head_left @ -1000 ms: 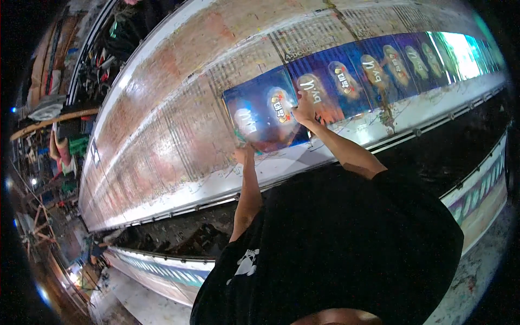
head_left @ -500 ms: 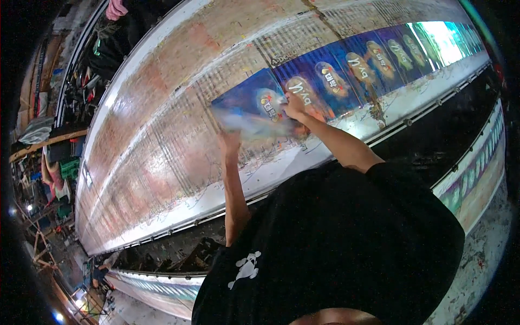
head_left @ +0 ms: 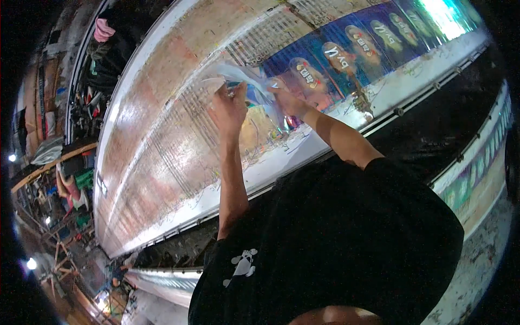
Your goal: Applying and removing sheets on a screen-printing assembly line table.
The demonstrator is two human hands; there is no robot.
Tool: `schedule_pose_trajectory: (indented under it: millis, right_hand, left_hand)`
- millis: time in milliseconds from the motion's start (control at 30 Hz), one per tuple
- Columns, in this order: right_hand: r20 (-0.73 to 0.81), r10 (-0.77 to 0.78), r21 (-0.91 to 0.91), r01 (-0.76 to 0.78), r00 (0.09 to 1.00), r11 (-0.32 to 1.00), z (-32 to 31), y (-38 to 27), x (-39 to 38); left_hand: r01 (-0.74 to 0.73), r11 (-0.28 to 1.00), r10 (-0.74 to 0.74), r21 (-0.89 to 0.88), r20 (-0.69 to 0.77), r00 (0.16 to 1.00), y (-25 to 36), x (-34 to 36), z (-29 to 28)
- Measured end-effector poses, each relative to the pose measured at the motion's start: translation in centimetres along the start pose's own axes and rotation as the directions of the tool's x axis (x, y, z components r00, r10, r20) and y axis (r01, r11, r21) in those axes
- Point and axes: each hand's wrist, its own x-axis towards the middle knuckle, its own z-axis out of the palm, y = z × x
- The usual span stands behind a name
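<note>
A long table (head_left: 162,141) with a stained, glossy top stretches across in front of me. A row of dark blue printed panels (head_left: 333,89) with pale oval emblems lies along its right part. At the left end of that row, a thin, pale blue and white sheet (head_left: 234,70) is bent up off the surface and blurred. My left hand (head_left: 228,105) is closed on its near left edge. My right hand (head_left: 287,100) pinches the same sheet on its right side, beside the first panel. Whether the sheet is film or cloth I cannot tell.
A metal rail (head_left: 398,111) with small round knobs runs along the table's near edge. Behind me stands another long table (head_left: 471,179) with printed panels. To the left are wooden beams (head_left: 54,167), a pink cloth (head_left: 103,30) and another person (head_left: 69,187).
The leftmost blue panel, flat on the table before, is now lifted and folded up between my hands. Both hands are closer together, and my left hand has risen. The view has tilted slightly.
</note>
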Motion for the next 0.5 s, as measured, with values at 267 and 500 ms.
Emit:
schedule_pose_trajectory:
  millis: [267, 500]
  right_hand:
    - [0.443, 0.251, 0.163, -0.353, 0.861, 0.922, 0.7, -14.5, 0.0]
    - [-0.031, -0.028, -0.171, 0.022, 0.999, 0.985, -13.2, -23.7, 5.8]
  left_hand:
    - [0.251, 0.930, -0.206, -0.268, 0.187, 0.961, 16.6, 8.6, -3.0]
    - [0.231, 0.968, -0.226, -0.097, 0.057, 0.972, 2.3, 0.7, 5.6]
